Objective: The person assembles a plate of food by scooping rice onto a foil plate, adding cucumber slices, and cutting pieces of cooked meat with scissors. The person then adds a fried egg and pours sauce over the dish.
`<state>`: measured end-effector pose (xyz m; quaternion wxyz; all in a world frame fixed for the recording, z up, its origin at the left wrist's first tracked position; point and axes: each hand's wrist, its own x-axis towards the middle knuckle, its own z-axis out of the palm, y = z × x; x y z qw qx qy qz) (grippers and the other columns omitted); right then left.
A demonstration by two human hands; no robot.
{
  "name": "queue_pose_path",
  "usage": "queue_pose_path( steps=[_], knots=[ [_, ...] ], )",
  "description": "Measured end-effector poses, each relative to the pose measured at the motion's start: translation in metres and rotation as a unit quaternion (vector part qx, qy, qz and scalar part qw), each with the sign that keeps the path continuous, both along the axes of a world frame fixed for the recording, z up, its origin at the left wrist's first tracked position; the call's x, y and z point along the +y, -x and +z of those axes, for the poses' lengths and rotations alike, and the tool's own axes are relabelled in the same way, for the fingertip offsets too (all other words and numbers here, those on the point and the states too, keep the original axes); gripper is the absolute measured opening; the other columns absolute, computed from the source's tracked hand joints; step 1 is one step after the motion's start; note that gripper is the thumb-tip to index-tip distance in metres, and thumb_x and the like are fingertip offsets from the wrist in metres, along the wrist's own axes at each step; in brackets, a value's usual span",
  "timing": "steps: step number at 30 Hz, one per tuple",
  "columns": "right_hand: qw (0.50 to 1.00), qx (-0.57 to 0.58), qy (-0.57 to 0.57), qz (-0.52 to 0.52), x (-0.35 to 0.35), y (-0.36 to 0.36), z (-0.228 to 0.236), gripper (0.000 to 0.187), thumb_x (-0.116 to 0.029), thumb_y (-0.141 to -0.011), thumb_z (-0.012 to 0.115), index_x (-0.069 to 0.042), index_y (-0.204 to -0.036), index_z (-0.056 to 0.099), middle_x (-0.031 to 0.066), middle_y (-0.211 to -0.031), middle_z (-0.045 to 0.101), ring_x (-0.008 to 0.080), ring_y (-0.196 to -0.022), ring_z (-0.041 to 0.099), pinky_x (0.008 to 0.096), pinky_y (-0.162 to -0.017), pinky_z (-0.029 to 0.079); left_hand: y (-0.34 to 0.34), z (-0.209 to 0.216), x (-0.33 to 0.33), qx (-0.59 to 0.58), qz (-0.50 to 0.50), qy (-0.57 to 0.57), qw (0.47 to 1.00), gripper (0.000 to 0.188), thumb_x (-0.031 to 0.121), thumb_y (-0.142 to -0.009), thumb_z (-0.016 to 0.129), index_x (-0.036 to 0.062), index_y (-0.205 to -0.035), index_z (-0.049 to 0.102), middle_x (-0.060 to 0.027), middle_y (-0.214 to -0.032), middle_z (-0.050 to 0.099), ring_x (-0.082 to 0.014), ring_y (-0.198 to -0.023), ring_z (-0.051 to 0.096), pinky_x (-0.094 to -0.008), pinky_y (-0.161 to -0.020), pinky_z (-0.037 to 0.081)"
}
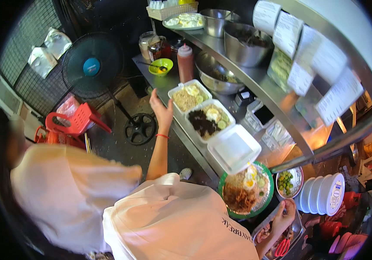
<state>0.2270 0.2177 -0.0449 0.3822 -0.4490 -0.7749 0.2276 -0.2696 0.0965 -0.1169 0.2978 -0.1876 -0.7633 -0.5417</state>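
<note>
My left hand, a red band at its wrist, is raised beside the counter with fingers apart and nothing in it. It is nearest an open white foam box of rice, egg and cucumber slices. Next to that stands another open foam box with rice, dark meat, egg and cucumber, its lid folded back. My right hand hangs over a metal tray of meat pieces, fingers curled together; what they hold is hidden. A green-rimmed plate of rice, shredded meat and halved egg lies left of it.
Red-handled tongs or scissors rest in the tray. A bowl of green vegetables and stacked white containers stand beyond. A sauce bottle and yellow-green bowl are farther back. A metal shelf overhangs the counter. Another person stands close left.
</note>
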Motion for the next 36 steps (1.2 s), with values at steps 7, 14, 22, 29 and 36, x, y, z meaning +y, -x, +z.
queue_pose_path(
  steps=[7, 14, 22, 29, 36],
  knots=[
    [1.000, -0.007, -0.002, 0.017, 0.003, 0.114, 0.028, 0.010, -0.006, -0.077, 0.055, 0.004, -0.080, 0.053, 0.0151, -0.083, 0.055, 0.0275, -0.079, 0.052, 0.0338, -0.074, 0.040, 0.118, -0.005, -0.011, -0.090, 0.034, -0.230, 0.968, 0.034, 0.015, -0.080, 0.059, 0.0025, -0.107, 0.042, -0.0057, -0.094, 0.046, -0.0119, -0.077, 0.046, -0.0237, -0.069, 0.040],
    [0.998, -0.016, -0.008, 0.059, 0.013, 0.146, 0.012, 0.009, -0.004, -0.077, 0.055, 0.004, -0.081, 0.054, 0.0150, -0.082, 0.057, 0.0281, -0.077, 0.054, 0.0347, -0.073, 0.042, 0.127, 0.034, -0.016, -0.030, -0.040, -0.177, 0.983, 0.033, 0.012, -0.076, 0.063, 0.0006, -0.103, 0.048, -0.0074, -0.095, 0.050, -0.0138, -0.080, 0.048, -0.0251, -0.068, 0.041],
    [0.998, -0.052, 0.016, 0.006, 0.023, 0.138, 0.006, 0.010, -0.006, -0.079, 0.054, 0.004, -0.079, 0.054, 0.0153, -0.077, 0.056, 0.0265, -0.071, 0.054, 0.0329, -0.069, 0.043, 0.229, 0.159, 0.053, 0.195, -0.127, 0.083, 0.969, 0.029, 0.013, -0.072, 0.064, -0.0007, -0.094, 0.052, -0.0154, -0.095, 0.053, -0.0295, -0.088, 0.052, -0.0343, -0.074, 0.043],
    [0.995, -0.087, 0.017, -0.054, 0.022, 0.200, 0.036, 0.009, -0.005, -0.077, 0.053, 0.004, -0.078, 0.054, 0.0142, -0.076, 0.056, 0.0262, -0.072, 0.054, 0.0331, -0.069, 0.042, 0.452, 0.259, 0.171, 0.260, -0.139, 0.342, 0.892, 0.037, 0.016, -0.067, 0.063, 0.0029, -0.100, 0.054, -0.0166, -0.106, 0.052, -0.0326, -0.097, 0.051, -0.0374, -0.083, 0.042],
    [0.988, -0.061, -0.102, -0.098, 0.013, 0.347, 0.054, 0.021, -0.016, -0.084, 0.048, 0.004, -0.079, 0.053, 0.0128, -0.077, 0.056, 0.0238, -0.074, 0.053, 0.0324, -0.072, 0.041, 0.592, 0.278, 0.286, 0.328, -0.131, 0.592, 0.724, 0.063, 0.010, -0.057, 0.061, 0.0227, -0.117, 0.046, -0.0117, -0.123, 0.042, -0.0290, -0.116, 0.038, -0.0366, -0.093, 0.037]
  ],
)
